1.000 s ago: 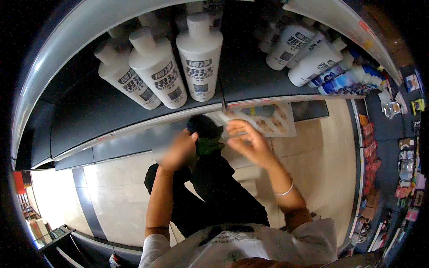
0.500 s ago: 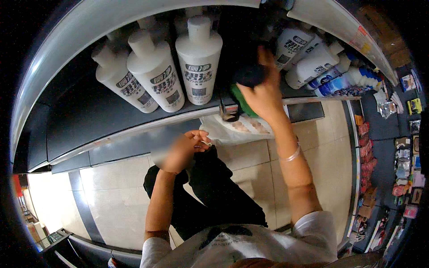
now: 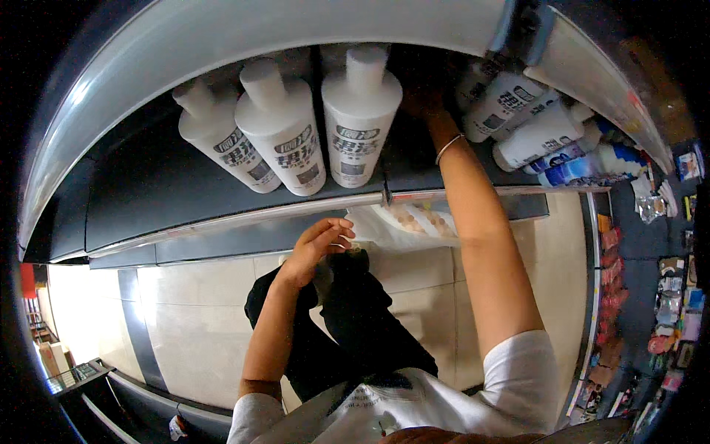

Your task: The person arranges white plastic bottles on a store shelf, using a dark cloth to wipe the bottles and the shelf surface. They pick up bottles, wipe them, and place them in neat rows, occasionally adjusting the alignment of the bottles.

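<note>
My right hand (image 3: pixel 427 105) reaches deep into the shelf's shadow, between the upright white bottles and the leaning ones. Its fingers are too dark to make out, and whatever they may hold is hidden. Three white bottles with black print stand in front to its left: the nearest bottle (image 3: pixel 361 122), a middle bottle (image 3: pixel 282 133) and a left bottle (image 3: pixel 225 140). To its right a white bottle (image 3: pixel 506 103) leans, and another white bottle (image 3: pixel 540 144) lies tilted. Over my knee, below the shelf edge, my left hand (image 3: pixel 316 251) is open, its fingers loosely bent and holding nothing visible.
The dark shelf (image 3: pixel 159 196) has a light front rail, and a pale curved shelf edge (image 3: pixel 296 29) hangs above. A plastic bag (image 3: pixel 403 226) sits below the rail. Blue-and-white packages (image 3: pixel 584 166) lie at the right. Racks of small goods (image 3: pixel 669 296) line the far right.
My right hand has gone farther into the shelf, and the dark and green thing it held is out of sight. My left hand stays near my knee. The view has shifted slightly.
</note>
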`<state>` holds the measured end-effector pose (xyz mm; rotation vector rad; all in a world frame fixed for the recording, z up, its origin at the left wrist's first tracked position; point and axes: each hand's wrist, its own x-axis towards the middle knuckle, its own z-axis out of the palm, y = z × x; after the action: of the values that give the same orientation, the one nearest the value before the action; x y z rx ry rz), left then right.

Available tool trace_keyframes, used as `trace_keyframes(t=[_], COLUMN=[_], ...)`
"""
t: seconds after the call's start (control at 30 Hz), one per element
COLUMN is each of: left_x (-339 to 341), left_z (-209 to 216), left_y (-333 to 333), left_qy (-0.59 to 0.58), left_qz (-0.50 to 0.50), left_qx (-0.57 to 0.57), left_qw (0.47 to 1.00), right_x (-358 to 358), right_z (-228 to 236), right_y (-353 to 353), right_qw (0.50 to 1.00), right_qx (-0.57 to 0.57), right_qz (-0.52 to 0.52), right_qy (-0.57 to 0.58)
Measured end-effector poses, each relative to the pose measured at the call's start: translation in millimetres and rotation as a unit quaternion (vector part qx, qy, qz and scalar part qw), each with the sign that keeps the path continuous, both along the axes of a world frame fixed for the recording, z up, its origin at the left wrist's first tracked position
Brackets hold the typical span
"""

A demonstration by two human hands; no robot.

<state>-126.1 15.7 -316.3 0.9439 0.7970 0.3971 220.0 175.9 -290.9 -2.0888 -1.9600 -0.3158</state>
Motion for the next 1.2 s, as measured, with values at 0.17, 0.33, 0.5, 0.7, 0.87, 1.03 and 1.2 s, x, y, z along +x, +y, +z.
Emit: trace_keyframes(t=[0.17, 0.33, 0.5, 0.7, 0.87, 1.03, 1.2], left_x=[4.9, -9.3, -19.3, -27.4, -14.4, -5.4, 4.3], left_z=[-8.3, -7.4, -5.4, -3.2, 21.3, 11.4, 1.8], left_y=[0.7, -2.2, -7.9, -10.0, -11.3, -12.5, -4.7], left_qy=[-0.011, -0.003, 0.038, -0.014, -0.122, -0.109, -0.162], left_qz=[-0.012, 0.009, 0.009, 0.005, -0.001, 0.060, 0.062], left_qx=[0.017, 0.029, 0.044, 0.037, -0.076, -0.213, -0.241], left_qw=[1.000, 1.000, 0.998, 0.999, 0.990, 0.969, 0.955], right_x=[0.6, -35.7, -38.1, -41.8, -134.6, -95.0, 29.7], right_z=[-11.2, 1.4, 46.6, 37.0, 73.9, 97.3, 34.1], right_y=[-38.3, -124.3, -198.0, -220.3, -238.9, -218.5, -181.6], right_qw=[0.996, 0.984, 0.969, 0.987, 0.921, 0.929, 0.926], right_qx=[0.060, -0.002, -0.064, 0.071, 0.030, 0.214, 0.297], right_qz=[-0.006, 0.178, 0.201, 0.041, 0.248, 0.148, -0.105], right_qy=[-0.070, 0.020, 0.129, 0.138, 0.298, 0.264, 0.207])
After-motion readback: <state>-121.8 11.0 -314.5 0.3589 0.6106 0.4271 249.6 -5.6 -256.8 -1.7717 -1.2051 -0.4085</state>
